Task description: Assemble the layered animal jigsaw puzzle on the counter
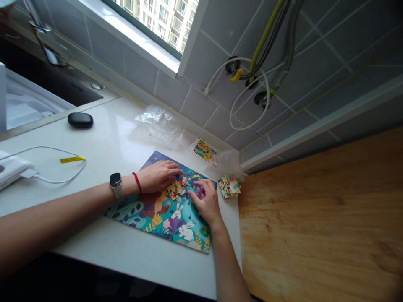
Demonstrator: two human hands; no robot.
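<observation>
A colourful picture board (170, 233) with rabbits and plants lies on the white counter. On its middle sit several joined jigsaw puzzle pieces (176, 189), mostly yellow and orange. My left hand (160, 175), with a watch and a red cord at the wrist, rests over the upper part of the board, fingers stretched out beside the pieces. From the right, my right hand (206, 201) touches the board with thumb and fingers apart, the thumb close to the joined pieces. Nothing shows in either hand. The palms hide part of the board.
Stacked loose puzzle pieces (229, 186) lie right of the board. Behind it are a small picture card (203, 151) and crumpled clear plastic bags (160, 126). A black case (80, 120), a white cable (63, 181) and a sink (78, 90) are leftward; a wooden panel (315, 222) stands right.
</observation>
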